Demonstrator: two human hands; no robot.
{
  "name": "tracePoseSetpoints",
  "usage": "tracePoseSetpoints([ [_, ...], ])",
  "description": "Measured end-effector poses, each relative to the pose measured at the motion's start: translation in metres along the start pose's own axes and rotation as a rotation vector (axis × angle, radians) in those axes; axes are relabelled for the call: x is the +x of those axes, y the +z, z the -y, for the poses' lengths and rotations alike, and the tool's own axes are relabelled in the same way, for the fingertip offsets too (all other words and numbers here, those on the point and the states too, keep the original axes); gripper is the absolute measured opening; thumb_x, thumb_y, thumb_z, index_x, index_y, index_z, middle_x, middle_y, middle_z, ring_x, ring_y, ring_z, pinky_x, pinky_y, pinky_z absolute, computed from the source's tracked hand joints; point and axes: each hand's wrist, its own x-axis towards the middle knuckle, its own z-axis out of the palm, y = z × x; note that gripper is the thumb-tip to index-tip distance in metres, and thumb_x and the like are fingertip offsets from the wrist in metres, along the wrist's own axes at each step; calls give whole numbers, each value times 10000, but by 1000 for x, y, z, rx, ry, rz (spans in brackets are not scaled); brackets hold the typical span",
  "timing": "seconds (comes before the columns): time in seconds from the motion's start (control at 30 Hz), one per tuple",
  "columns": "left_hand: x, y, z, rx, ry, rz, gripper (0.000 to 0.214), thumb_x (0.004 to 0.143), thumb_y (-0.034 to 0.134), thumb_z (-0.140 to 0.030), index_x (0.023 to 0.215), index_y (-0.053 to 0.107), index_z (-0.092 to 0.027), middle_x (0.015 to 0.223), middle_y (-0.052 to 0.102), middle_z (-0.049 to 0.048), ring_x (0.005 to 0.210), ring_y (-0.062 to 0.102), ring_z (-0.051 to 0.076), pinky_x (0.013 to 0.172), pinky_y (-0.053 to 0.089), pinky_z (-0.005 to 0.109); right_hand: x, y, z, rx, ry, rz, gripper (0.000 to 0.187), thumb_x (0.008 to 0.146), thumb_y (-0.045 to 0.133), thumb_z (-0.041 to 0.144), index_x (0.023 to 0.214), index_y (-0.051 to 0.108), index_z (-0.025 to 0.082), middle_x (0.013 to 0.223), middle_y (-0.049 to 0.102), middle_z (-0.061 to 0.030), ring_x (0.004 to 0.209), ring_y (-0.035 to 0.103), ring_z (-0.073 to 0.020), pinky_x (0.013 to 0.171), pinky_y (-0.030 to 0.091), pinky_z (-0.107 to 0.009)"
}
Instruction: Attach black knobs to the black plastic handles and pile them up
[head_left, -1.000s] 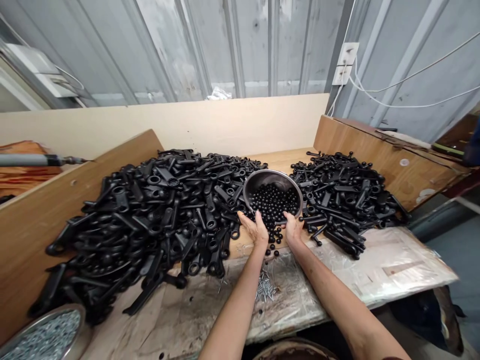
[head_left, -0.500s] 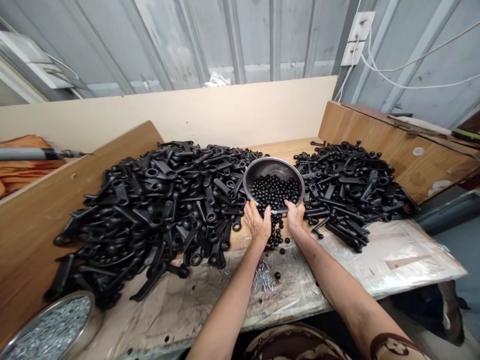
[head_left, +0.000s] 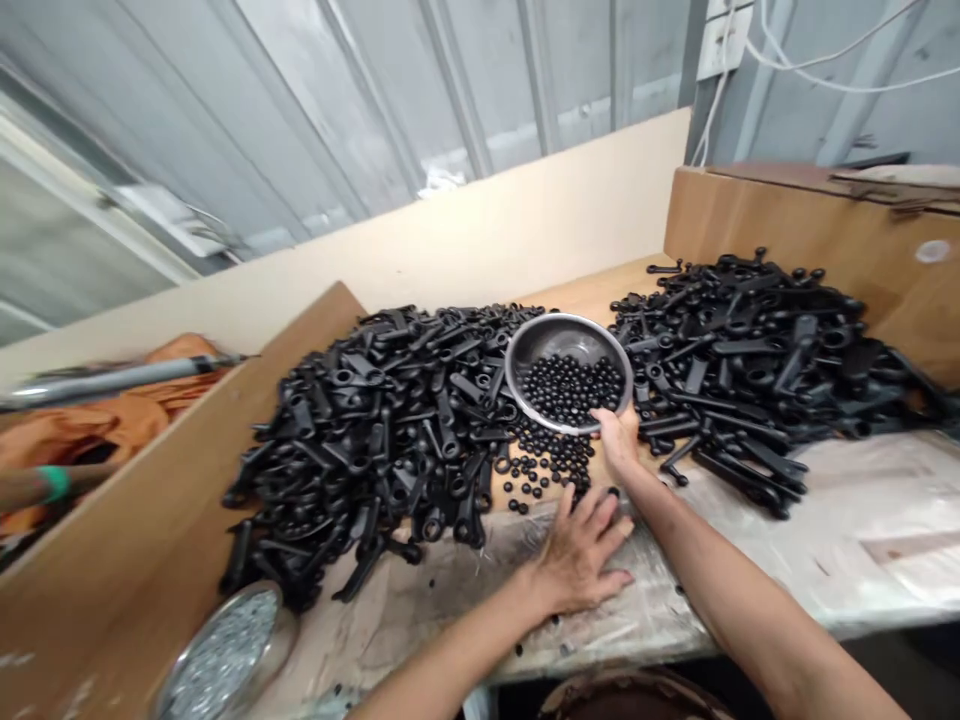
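My right hand [head_left: 619, 436] grips the near right rim of a metal bowl [head_left: 574, 336], thumb over the edge. The bowl tilts toward me, and small black balls [head_left: 574, 390] lie inside it. More loose black balls [head_left: 536, 478] are spread on the wood just below the bowl. My left hand [head_left: 585, 553] is open, fingers spread, palm down at the table's near part, its fingertips close to the loose balls. The small metal screws seen earlier in that spot are hidden or too blurred to make out.
Black crank-like handles form a large pile [head_left: 375, 430] on the left and another pile [head_left: 750, 370] on the right. A bowl of metal pieces [head_left: 225, 650] stands at the near left. Wooden boards [head_left: 300, 350] wall the sides; a grey bar [head_left: 127, 380] lies beyond the left one.
My left hand has let go of the bowl and come down toward me onto the table. My right hand still holds the bowl. More balls now lie below it. The view has tilted.
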Motion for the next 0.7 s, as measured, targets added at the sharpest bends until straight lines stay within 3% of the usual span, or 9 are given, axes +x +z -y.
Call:
tracePoseSetpoints([
  [0.07,7,5,5,71,-27,6,537,833,396,-490,1292,385,-212,1344,410,113,1300,245,288,1029,181,555,1,1,-4,11,-116,-123,423,647,558,259,1066,530,205,985,625,-18,957,537,-206,907,410,-319],
  [0.13,18,5,15,137,-74,-10,490,856,378,-443,1288,391,-212,1327,426,108,1297,258,276,1036,192,534,3,2,-8,18,-161,-166,427,628,575,244,1051,546,187,1011,624,-26,961,540,-208,918,403,-318],
  [0.33,36,-2,42,188,-121,-33,451,870,368,-405,1280,412,-224,1340,417,99,1291,279,260,1044,202,509,7,5,-11,28,-208,-161,505,641,557,220,1144,523,179,1119,600,-45,1044,520,-217,957,384,-331],
  [0.57,36,5,46,128,-164,-65,411,869,381,-369,1254,445,-241,1376,381,83,1304,254,260,1052,182,520,10,7,-12,21,-214,-138,601,678,524,201,1272,434,188,1262,518,-29,1131,474,-190,1040,298,-329],
  [0.7,37,5,48,120,-153,-71,418,865,391,-374,1256,440,-235,1371,387,84,1300,255,268,1046,186,534,11,7,-15,62,-228,-145,622,678,556,216,1288,432,215,1222,555,-21,1083,513,-206,1012,334,-373],
])
